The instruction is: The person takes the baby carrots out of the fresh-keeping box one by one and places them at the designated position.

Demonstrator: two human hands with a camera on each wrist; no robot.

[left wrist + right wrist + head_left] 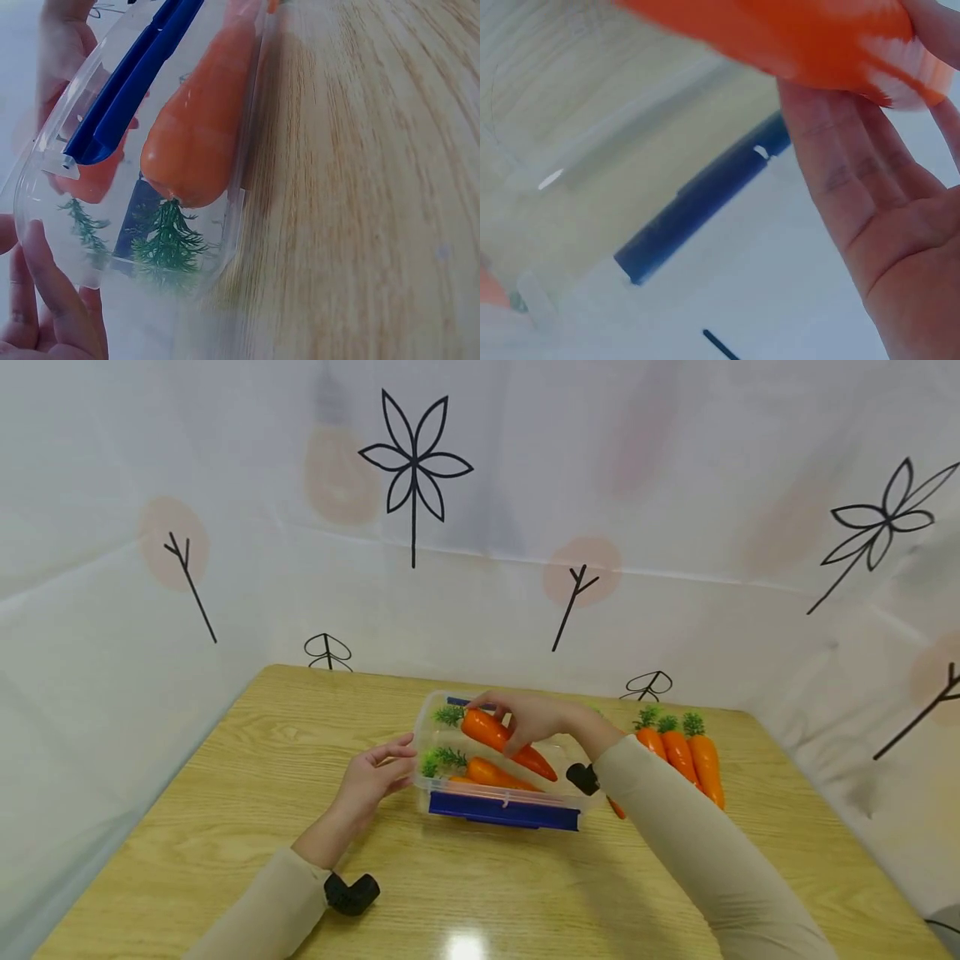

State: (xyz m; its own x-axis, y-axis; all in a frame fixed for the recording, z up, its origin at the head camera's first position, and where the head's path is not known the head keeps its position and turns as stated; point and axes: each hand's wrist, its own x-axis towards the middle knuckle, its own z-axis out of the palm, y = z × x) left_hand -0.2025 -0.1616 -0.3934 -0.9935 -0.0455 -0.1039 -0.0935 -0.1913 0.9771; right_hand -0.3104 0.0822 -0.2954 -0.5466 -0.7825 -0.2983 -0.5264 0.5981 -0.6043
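Nearest me, a blue clip (504, 812) runs along the near side of the clear box (423, 718) standing on the worktop (420, 868). My left grip (382, 768) is at the box's left end, fingers extended and touching the outside near the corner, grasping nothing. Just inside the near wall lies a lower carrot (491, 773), leaves toward my left grip and tip toward the right; a brighter tuft (429, 766) and a strip of orange beside it look like another one.

Beyond these, my right grip (528, 718) grasps the held carrot (489, 731) between thumb and fingers. The relation that matters, I judge, is its slant: leafy top at the far left, tip to the right and nearer me, askew to the box's long near side. It is within the box's outline, farther from me than the lower carrot; how deep it sits I cannot tell. My left grip is nearer its leaves than its tip.

Off to the right, outside the box, three loose carrots (678, 753) lie side by side, leaves away from me; my right arm partly hides more orange beside them. A printed sheet (487, 610) hangs behind.
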